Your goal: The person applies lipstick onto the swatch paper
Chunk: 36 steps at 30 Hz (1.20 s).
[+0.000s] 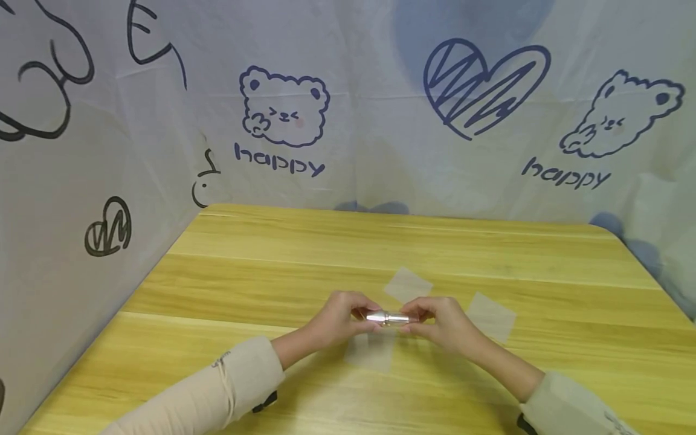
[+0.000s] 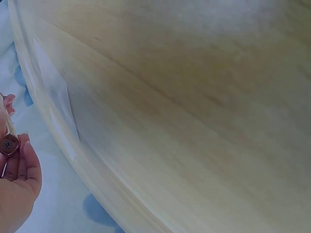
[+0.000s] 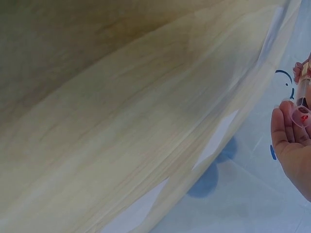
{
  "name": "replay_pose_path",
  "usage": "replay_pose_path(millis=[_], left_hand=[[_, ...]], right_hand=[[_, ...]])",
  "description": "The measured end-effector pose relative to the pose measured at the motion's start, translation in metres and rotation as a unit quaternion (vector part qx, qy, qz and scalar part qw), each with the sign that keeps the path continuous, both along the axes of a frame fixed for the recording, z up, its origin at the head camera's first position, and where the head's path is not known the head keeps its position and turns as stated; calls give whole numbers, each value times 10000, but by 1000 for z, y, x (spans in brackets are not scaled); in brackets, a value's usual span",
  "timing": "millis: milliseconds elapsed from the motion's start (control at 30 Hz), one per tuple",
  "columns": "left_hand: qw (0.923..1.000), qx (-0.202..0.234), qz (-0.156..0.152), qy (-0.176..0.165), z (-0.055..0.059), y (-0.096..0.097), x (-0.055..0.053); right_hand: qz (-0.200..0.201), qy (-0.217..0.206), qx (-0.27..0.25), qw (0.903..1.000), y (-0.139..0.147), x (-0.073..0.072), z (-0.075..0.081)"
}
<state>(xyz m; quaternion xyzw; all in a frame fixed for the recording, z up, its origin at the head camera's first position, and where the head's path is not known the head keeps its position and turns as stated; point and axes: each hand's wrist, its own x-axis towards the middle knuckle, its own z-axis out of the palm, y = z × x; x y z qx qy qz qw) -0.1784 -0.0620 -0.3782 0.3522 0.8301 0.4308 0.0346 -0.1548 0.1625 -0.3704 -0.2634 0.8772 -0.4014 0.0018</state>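
Note:
A slim, shiny lipstick [image 1: 388,318] lies level between my two hands above the table. My left hand [image 1: 337,320] grips its left end between thumb and fingers. At the other end, the thumb and fingers of my right hand [image 1: 447,325] pinch the tube. In the left wrist view the rose-gold base [image 2: 9,144] shows a small printed label, with the left hand's fingers [image 2: 30,167] curled around it. The right wrist view shows a clear round cap [image 3: 301,116] with something red inside, held in the right hand's fingers.
Three pale square sheets lie on the wooden table [image 1: 217,278]: one behind the hands [image 1: 408,285], one to the right [image 1: 492,317], one below the lipstick [image 1: 371,353]. White cloth [image 1: 375,121] with drawn bears and hearts hangs behind and at the left.

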Motion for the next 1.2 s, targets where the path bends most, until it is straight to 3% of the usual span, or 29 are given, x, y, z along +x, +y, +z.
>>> replay_pose_path(millis=[533, 1200], left_hand=[[9998, 103, 163, -12, -1, 1, 3], [9999, -14, 14, 136, 0, 1, 3]], right_hand=[[-137, 0, -87, 9999, -4, 3, 0], [-30, -11, 56, 10000, -3, 3, 0]])
